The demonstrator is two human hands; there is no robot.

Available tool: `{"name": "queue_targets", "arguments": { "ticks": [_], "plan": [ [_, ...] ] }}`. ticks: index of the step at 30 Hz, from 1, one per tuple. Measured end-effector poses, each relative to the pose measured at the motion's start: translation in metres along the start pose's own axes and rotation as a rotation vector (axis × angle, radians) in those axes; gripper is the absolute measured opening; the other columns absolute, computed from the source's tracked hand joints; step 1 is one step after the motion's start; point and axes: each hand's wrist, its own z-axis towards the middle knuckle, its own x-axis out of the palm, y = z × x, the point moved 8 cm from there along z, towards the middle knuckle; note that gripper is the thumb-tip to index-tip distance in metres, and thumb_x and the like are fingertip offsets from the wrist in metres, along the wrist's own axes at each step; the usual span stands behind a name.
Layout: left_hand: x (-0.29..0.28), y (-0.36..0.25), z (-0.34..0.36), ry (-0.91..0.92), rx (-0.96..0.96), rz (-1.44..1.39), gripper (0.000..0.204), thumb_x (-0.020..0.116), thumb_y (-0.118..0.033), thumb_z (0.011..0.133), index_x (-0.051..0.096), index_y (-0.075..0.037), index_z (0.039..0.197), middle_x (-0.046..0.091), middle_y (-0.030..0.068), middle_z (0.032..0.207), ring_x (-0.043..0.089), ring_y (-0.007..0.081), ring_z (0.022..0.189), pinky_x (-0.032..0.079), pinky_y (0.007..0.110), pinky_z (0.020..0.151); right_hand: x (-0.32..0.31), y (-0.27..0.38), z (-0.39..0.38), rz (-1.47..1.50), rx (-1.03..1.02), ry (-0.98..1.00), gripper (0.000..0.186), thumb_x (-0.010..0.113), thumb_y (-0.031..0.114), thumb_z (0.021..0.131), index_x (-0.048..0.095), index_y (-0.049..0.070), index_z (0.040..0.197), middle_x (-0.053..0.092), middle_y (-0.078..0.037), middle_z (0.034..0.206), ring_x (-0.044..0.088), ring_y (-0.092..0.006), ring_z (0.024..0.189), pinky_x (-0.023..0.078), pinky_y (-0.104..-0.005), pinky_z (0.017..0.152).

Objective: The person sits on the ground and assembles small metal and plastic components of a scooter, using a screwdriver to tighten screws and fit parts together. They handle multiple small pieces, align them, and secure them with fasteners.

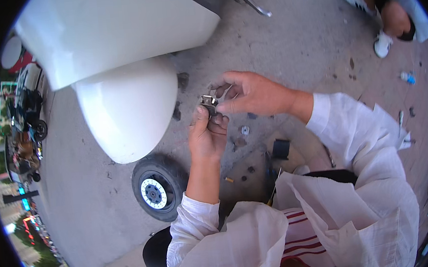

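A small dark metal part with a shiny bracket (209, 103) is held in front of me, just right of a white rounded body panel (120, 111). My left hand (206, 134) is closed on it from below, thumb on its side. My right hand (243, 93) comes from the right, its curled fingers at the part's top and right side; their exact grip is partly hidden. Below the panel lies a wheel (172, 178) with a black tyre and a silver brake disc. A small pale piece (245, 129) lies on the pavement beneath my hands.
A larger white panel (113, 25) is above. Another person (394, 16) is at upper right, near a blue-labelled bottle (407, 77). A black piece (280, 149), small parts and tools lie on the pavement (88, 205). Parked scooters (30, 124) line the left.
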Motion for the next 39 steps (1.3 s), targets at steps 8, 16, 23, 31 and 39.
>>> {"name": "queue_targets", "arguments": {
  "ticks": [8, 16, 23, 31, 39],
  "plan": [
    [0.017, -0.045, -0.003, 0.262, 0.122, -0.018, 0.035, 0.063, -0.03, 0.089, 0.057, -0.003, 0.111, 0.065, 0.0056, 0.096, 0.056, 0.01, 0.071, 0.049, 0.027, 0.068, 0.029, 0.036, 0.013, 0.162, -0.09, -0.108, 0.035, 0.056, 0.016, 0.09, 0.056, 0.001, 0.121, 0.062, -0.004, 0.1, 0.056, -0.0103, 0.089, 0.047, -0.0253, 0.075],
    [-0.001, -0.045, -0.011, 0.24, 0.111, 0.086, 0.028, 0.062, -0.02, 0.09, 0.061, 0.0, 0.109, 0.066, 0.0081, 0.098, 0.06, 0.0148, 0.076, 0.05, 0.028, 0.071, 0.053, 0.05, -0.002, -0.084, -0.212, -0.118, 0.046, 0.065, 0.005, 0.082, 0.053, 0.002, 0.127, 0.061, -0.004, 0.105, 0.057, -0.0115, 0.092, 0.047, -0.0266, 0.075],
    [-0.027, -0.047, -0.015, 0.046, 0.208, 0.409, 0.022, 0.063, -0.011, 0.087, 0.066, 0.003, 0.104, 0.066, 0.0082, 0.096, 0.06, 0.0158, 0.079, 0.048, 0.028, 0.072, 0.055, 0.024, 0.004, -0.416, -0.154, -0.242, 0.036, 0.068, 0.009, 0.078, 0.058, 0.004, 0.112, 0.062, -0.012, 0.096, 0.062, -0.0203, 0.083, 0.05, -0.0324, 0.072],
    [-0.058, -0.036, -0.007, 0.05, 0.186, 0.634, 0.028, 0.062, -0.011, 0.089, 0.063, 0.004, 0.112, 0.066, 0.0079, 0.097, 0.057, 0.0143, 0.078, 0.047, 0.026, 0.071, 0.056, -0.027, 0.007, -0.311, -0.159, -0.237, 0.022, 0.065, 0.009, 0.08, 0.057, 0.001, 0.099, 0.064, -0.012, 0.084, 0.062, -0.0211, 0.074, 0.049, -0.0332, 0.069],
    [-0.078, -0.017, 0.002, -0.039, 0.091, 0.648, 0.028, 0.066, -0.013, 0.087, 0.064, 0.003, 0.11, 0.068, 0.0074, 0.092, 0.058, 0.0132, 0.073, 0.048, 0.025, 0.067, 0.05, -0.076, 0.006, -0.197, 0.019, -0.246, 0.02, 0.064, 0.011, 0.082, 0.058, 0.0, 0.096, 0.065, -0.012, 0.082, 0.061, -0.0164, 0.071, 0.048, -0.0319, 0.064]
  ]
}}
